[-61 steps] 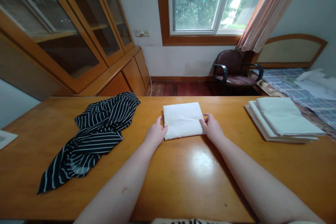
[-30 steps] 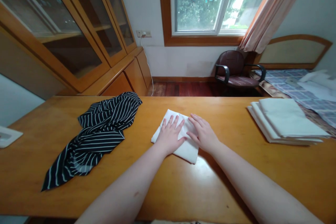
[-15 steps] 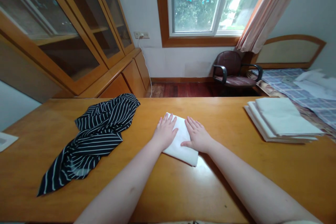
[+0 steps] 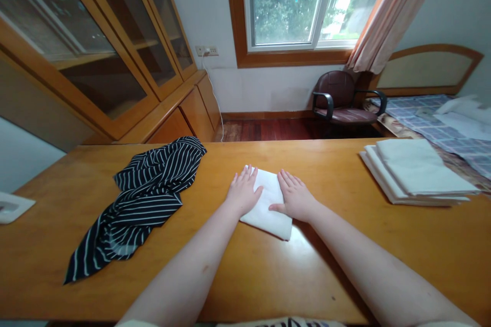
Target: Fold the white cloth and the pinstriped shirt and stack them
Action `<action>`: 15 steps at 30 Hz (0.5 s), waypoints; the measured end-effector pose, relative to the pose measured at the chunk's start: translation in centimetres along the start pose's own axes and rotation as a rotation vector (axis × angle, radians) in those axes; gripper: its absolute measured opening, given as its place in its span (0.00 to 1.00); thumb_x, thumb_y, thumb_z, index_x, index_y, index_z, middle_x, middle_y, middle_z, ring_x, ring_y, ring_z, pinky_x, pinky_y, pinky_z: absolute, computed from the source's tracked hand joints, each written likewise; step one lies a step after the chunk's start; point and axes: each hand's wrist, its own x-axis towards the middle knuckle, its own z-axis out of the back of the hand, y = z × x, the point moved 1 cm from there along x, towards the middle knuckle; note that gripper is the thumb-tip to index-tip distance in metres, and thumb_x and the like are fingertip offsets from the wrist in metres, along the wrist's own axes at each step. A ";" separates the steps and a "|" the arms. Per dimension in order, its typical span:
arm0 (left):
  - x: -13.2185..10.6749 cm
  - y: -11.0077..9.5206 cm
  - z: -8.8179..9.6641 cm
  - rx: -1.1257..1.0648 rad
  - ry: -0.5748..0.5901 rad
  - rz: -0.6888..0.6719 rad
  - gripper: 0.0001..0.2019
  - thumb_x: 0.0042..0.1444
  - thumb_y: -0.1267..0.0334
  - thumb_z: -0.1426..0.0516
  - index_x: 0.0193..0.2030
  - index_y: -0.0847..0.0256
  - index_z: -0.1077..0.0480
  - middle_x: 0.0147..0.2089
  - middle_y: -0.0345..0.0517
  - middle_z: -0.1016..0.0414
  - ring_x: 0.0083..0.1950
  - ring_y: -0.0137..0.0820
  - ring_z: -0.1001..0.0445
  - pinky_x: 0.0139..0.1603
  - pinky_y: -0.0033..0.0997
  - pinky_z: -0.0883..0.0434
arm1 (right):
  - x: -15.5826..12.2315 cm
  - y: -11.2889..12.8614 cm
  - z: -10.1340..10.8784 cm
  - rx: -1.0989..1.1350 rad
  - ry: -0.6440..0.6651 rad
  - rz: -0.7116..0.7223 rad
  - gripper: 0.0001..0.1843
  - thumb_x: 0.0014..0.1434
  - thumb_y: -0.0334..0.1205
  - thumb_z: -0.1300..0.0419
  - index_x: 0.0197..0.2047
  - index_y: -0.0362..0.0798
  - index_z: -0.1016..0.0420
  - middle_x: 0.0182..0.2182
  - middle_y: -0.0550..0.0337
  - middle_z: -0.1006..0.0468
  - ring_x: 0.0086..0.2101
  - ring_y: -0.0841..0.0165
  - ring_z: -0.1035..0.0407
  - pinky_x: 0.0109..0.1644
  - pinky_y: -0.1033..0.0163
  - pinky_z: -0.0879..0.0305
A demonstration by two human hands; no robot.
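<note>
A small folded white cloth (image 4: 268,214) lies flat on the wooden table (image 4: 245,276), turned slightly askew. My left hand (image 4: 244,193) rests on its left side with the palm down and fingers stretched out. On the right edge of the cloth lies my right hand (image 4: 295,196), also flat, thumb pointing inward over the fabric. Both hands cover parts of the cloth's sides; its middle and near edge show between them. Neither hand grips anything.
A crumpled black cloth with white stripes (image 4: 141,199) lies on the table's left. At the right is a stack of folded white cloths (image 4: 414,171). A white object (image 4: 17,207) sits at the left edge. Beyond the table stand an armchair (image 4: 341,97) and a glass-door cabinet (image 4: 153,97).
The whole view has shifted slightly. Both hands stay flat on the white cloth, the right one perhaps slightly farther toward its edge.
</note>
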 end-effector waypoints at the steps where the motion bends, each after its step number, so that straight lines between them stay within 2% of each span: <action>1: 0.0 0.0 -0.1 0.001 -0.005 -0.002 0.33 0.61 0.47 0.58 0.69 0.60 0.57 0.71 0.50 0.59 0.71 0.39 0.59 0.67 0.48 0.55 | -0.1 -0.1 0.1 -0.009 -0.002 -0.025 0.61 0.47 0.73 0.52 0.68 0.32 0.57 0.66 0.35 0.55 0.65 0.49 0.62 0.65 0.44 0.63; 3: 0.0 0.1 -0.2 0.005 -0.009 -0.006 0.33 0.61 0.47 0.59 0.69 0.60 0.57 0.72 0.50 0.59 0.71 0.39 0.60 0.67 0.48 0.54 | -0.4 -0.2 0.5 -0.038 -0.031 -0.045 0.61 0.46 0.73 0.50 0.67 0.30 0.54 0.65 0.33 0.55 0.65 0.45 0.65 0.64 0.39 0.68; 5: 0.0 0.1 -0.3 0.008 -0.010 -0.010 0.33 0.61 0.47 0.59 0.69 0.60 0.57 0.72 0.49 0.60 0.71 0.39 0.60 0.67 0.49 0.55 | -0.6 0.2 1.2 -0.064 -0.093 0.017 0.58 0.48 0.72 0.49 0.67 0.32 0.51 0.65 0.34 0.55 0.65 0.45 0.69 0.64 0.38 0.74; 8: -0.1 0.2 -0.3 0.006 -0.010 -0.010 0.32 0.61 0.47 0.59 0.69 0.59 0.57 0.72 0.49 0.59 0.71 0.38 0.60 0.67 0.49 0.55 | -0.5 1.7 2.0 -0.034 -0.172 0.126 0.53 0.51 0.69 0.50 0.67 0.36 0.52 0.66 0.37 0.58 0.65 0.51 0.69 0.65 0.42 0.71; 11: -0.1 0.1 -0.2 0.000 -0.001 0.001 0.32 0.61 0.46 0.60 0.69 0.57 0.56 0.72 0.47 0.59 0.71 0.38 0.60 0.67 0.51 0.56 | 0.2 3.5 1.7 0.018 -0.150 0.144 0.57 0.50 0.70 0.50 0.68 0.34 0.57 0.66 0.35 0.58 0.65 0.51 0.66 0.65 0.44 0.65; 15: 0.0 0.1 -0.1 -0.009 0.023 0.027 0.31 0.62 0.46 0.63 0.70 0.54 0.57 0.72 0.43 0.60 0.71 0.39 0.61 0.66 0.55 0.56 | 0.9 4.6 0.1 -0.026 -0.074 0.165 0.62 0.47 0.73 0.51 0.67 0.30 0.57 0.65 0.30 0.58 0.65 0.47 0.67 0.65 0.42 0.70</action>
